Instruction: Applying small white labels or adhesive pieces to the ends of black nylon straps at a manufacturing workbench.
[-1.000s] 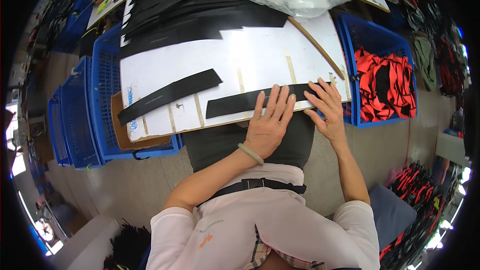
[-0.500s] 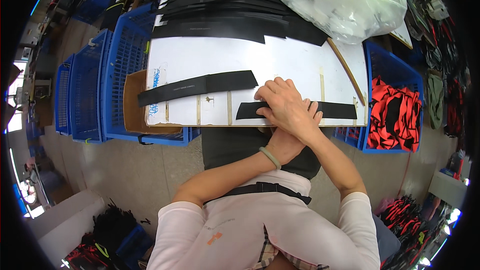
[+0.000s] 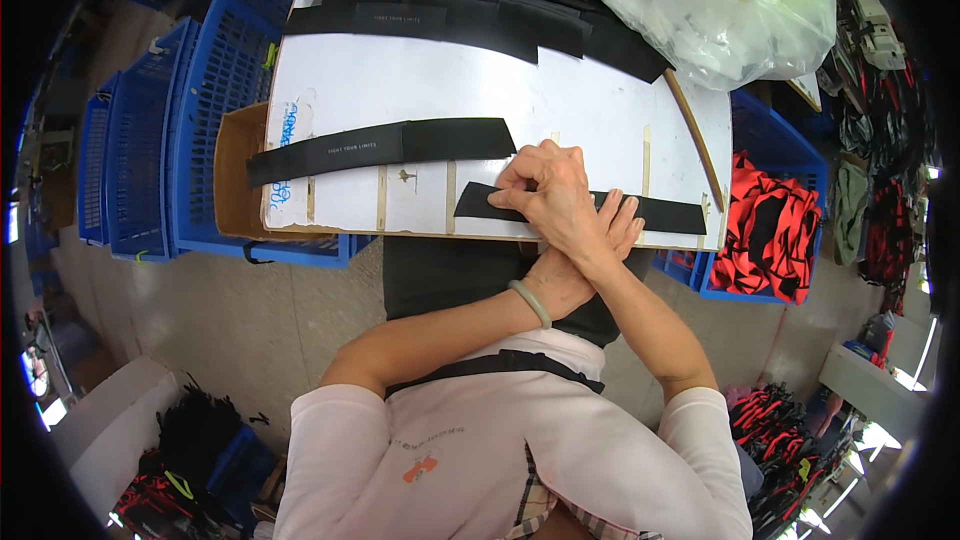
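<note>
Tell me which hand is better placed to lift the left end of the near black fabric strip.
Likely the right: the right hand, crossed over the left hand, has its thumb near the left end of the near black fabric strip; the left's fingers lie farther right.

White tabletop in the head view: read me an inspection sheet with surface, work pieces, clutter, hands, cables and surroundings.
Surface: white tabletop, tan tape strips.
Work pieces: near black strip along the front edge; second black strip overhanging the left edge; pile of black strips at the far side.
Clutter: wooden stick by the right edge; clear plastic bag at far right.
Hands: right hand crosses over left hand; both touch the near black strip; right pinch unclear.
Cables: nothing seen.
Surroundings: blue crates left and right; cardboard box at left; red and black pieces in the right crate.
</note>
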A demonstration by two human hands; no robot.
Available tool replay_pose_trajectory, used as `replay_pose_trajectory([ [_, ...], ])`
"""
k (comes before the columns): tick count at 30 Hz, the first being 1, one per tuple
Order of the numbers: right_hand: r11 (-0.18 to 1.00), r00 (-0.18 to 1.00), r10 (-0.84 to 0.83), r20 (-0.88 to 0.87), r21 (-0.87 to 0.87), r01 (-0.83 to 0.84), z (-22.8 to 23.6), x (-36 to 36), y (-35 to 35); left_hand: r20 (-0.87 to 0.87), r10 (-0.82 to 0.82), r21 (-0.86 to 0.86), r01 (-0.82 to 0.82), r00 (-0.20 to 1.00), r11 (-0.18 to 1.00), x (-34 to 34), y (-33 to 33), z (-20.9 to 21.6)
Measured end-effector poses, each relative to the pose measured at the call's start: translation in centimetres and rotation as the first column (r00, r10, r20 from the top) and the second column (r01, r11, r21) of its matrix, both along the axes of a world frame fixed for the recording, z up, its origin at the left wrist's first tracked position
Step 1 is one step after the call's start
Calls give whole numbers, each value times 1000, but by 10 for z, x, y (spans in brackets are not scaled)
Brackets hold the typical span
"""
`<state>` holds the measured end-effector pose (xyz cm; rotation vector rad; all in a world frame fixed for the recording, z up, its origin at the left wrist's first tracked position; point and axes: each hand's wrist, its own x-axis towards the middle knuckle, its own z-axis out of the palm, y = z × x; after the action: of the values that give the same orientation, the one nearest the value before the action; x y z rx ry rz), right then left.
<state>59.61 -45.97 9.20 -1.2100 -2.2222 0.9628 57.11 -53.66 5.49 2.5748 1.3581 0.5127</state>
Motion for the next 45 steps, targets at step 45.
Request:
replay_pose_trajectory([
  [45, 944, 842, -225, -490, -323, 65, 49, 60, 19, 268, 60, 166, -107, 962, 980, -7, 16, 3],
])
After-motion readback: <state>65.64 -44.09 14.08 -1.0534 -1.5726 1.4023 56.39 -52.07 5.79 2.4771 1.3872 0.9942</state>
